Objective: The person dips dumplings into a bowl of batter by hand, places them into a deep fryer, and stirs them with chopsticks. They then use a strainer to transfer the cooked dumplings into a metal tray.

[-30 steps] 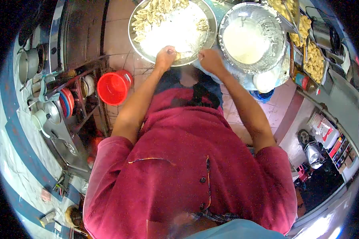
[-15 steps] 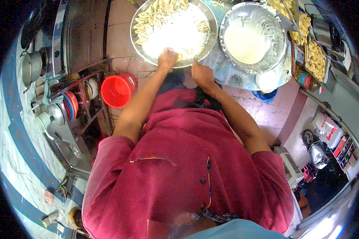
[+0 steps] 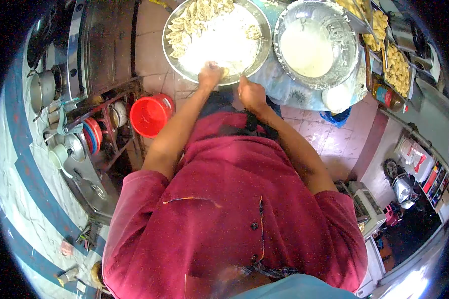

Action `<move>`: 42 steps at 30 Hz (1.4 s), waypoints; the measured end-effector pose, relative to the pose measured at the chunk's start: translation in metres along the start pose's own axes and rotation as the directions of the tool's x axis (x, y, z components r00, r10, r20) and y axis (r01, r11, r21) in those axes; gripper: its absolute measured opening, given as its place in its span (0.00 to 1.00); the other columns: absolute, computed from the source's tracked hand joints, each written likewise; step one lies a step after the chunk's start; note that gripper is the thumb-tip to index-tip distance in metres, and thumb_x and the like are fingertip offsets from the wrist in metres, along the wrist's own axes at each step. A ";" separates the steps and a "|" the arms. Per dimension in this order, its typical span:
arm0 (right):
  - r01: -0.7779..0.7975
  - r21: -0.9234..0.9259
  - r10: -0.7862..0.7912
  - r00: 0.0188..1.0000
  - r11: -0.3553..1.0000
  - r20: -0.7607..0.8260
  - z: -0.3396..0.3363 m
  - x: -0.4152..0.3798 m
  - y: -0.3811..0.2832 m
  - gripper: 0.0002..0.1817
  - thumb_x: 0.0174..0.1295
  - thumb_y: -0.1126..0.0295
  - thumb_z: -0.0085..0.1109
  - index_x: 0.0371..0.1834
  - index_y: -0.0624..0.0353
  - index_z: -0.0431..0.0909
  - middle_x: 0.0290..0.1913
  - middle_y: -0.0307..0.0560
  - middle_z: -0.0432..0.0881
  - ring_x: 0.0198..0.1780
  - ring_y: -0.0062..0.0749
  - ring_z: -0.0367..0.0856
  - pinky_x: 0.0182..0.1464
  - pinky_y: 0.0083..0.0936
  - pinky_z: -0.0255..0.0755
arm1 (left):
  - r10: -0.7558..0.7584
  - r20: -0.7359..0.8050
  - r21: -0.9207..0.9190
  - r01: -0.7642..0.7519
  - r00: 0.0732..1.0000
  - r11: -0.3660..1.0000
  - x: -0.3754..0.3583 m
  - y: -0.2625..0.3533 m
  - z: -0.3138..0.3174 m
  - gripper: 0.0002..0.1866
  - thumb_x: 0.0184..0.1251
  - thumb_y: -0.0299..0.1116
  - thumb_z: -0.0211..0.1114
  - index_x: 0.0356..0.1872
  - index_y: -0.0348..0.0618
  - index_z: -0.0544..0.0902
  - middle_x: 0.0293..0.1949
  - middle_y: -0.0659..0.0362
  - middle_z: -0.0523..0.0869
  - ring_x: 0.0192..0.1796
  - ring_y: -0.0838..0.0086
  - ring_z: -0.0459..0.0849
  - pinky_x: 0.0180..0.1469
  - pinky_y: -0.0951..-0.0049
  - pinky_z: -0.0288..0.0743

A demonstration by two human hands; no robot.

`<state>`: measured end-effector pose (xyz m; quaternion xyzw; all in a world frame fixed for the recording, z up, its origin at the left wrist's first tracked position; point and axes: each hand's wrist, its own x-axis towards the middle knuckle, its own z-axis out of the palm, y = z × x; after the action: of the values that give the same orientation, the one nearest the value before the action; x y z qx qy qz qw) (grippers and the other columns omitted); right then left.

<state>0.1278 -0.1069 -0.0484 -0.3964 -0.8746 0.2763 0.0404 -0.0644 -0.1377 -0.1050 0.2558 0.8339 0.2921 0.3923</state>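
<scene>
A wide metal bowl (image 3: 167, 47) is at the top centre, with white powder, partly lost in glare, in its middle. Coated, pale yellow pieces (image 3: 197, 22) are heaped along its far left side. My left hand (image 3: 211, 75) reaches over the near rim into the powder, its fingers curled and blurred by the glare. A small pale piece (image 3: 225, 72) shows right beside its thumb; whatever lies under the fingers is hidden. At the near right rim, my right hand (image 3: 252, 93) is closed, thumb and fingers pinching the bowl's edge.
A second metal bowl (image 3: 348, 52) with pale batter (image 3: 307, 49) stands on a plastic-covered table (image 3: 297, 97) to the right. Trays of yellow pieces (image 3: 397, 70) and an oil bottle (image 3: 388, 95) lie beyond. A red bucket (image 3: 152, 115) sits left on the tiled floor; pots (image 3: 42, 90) line the left counter.
The view has shifted slightly, so the surroundings sit a little differently. Both hands keep nearly the same places at the bowl.
</scene>
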 end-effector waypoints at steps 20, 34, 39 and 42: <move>-0.033 0.024 0.034 0.999 0.999 -0.030 -0.031 0.008 -0.015 0.04 0.62 0.72 0.54 0.37 0.59 0.74 0.25 0.53 0.82 0.30 0.54 0.84 0.32 0.49 0.76 | 0.025 0.021 -0.131 -0.022 0.999 0.991 -0.028 0.017 -0.010 0.20 0.57 0.40 0.71 0.45 0.37 0.79 0.31 0.56 0.85 0.36 0.69 0.85 0.43 0.66 0.79; -0.275 -0.083 0.276 0.961 0.958 -0.008 -0.041 0.018 -0.006 0.10 0.67 0.68 0.53 0.42 0.61 0.79 0.30 0.58 0.86 0.35 0.55 0.87 0.37 0.49 0.81 | 0.190 0.097 -0.075 -0.184 0.977 0.980 0.006 -0.010 -0.007 0.16 0.57 0.39 0.71 0.41 0.40 0.80 0.35 0.49 0.86 0.39 0.55 0.85 0.47 0.60 0.78; -0.297 -0.064 0.299 0.954 0.953 0.018 -0.026 0.027 0.012 0.10 0.64 0.66 0.54 0.41 0.61 0.80 0.32 0.58 0.87 0.36 0.58 0.87 0.40 0.51 0.81 | 0.207 0.069 -0.008 -0.207 0.976 0.978 0.026 -0.027 -0.011 0.12 0.61 0.37 0.67 0.41 0.42 0.83 0.35 0.51 0.88 0.40 0.61 0.87 0.48 0.63 0.79; -0.323 -0.042 0.324 0.945 0.946 0.046 -0.029 0.029 0.011 0.10 0.63 0.65 0.55 0.39 0.59 0.81 0.32 0.59 0.86 0.37 0.59 0.87 0.41 0.53 0.80 | 0.153 0.126 -0.092 -0.142 0.980 0.986 0.030 -0.031 -0.003 0.10 0.63 0.37 0.67 0.40 0.44 0.84 0.36 0.53 0.89 0.40 0.65 0.86 0.48 0.66 0.78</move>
<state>0.1240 -0.0675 -0.0342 -0.5278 -0.8030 0.2748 -0.0350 -0.0901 -0.1409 -0.1400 0.3195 0.7719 0.3371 0.4342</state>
